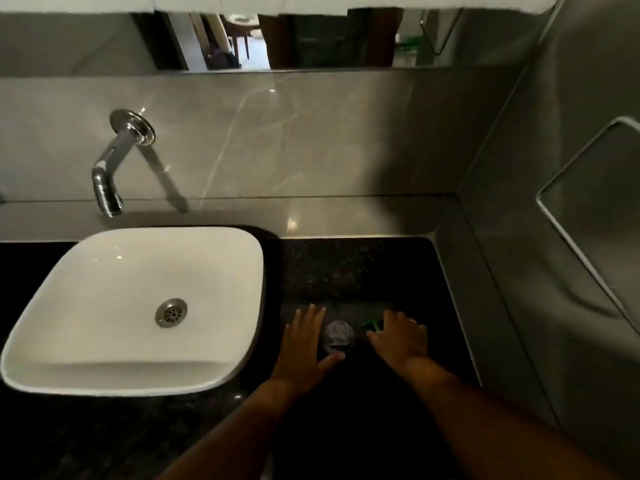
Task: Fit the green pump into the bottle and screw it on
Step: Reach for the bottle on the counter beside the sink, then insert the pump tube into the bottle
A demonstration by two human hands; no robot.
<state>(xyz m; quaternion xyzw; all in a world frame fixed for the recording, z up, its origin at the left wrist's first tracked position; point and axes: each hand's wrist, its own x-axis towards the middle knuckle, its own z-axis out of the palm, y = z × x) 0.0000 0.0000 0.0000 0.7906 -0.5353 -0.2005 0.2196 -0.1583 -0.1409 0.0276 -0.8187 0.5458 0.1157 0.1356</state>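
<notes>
**Both hands down at the bottle, pump under my right fingers**

My left hand (pixel 304 341) is spread wide, fingers fanned and flat toward the dark tabletop (pixel 363 271). Its grip is fully open and holds nothing. The thumb reaches out to the right and ends just at the near edge of the bottle (pixel 338 336); whether it actually touches the bottle I cannot tell in this dim light.

My right hand (pixel 400 337) lies palm down with the fingers loosely curled forward. The green pump (pixel 373 323) shows just past my fingertips on the thumb side, partly covered by them. The fingers lie over the pump, but I cannot tell whether the grip has closed on it or only rests against it.

The bottle stands between my two hands, seen from above as a clear round shape, closer to my left thumb than to my right palm. The pump lies just to the right of the bottle and a little farther from me, not in its neck. What the bottle contains is too dark to make out.

Well to the left of my left hand sits the white basin (pixel 104 341), with a metal drain (pixel 171 312) in its floor and a chrome spout (pixel 110 174) on the wall above.
</notes>
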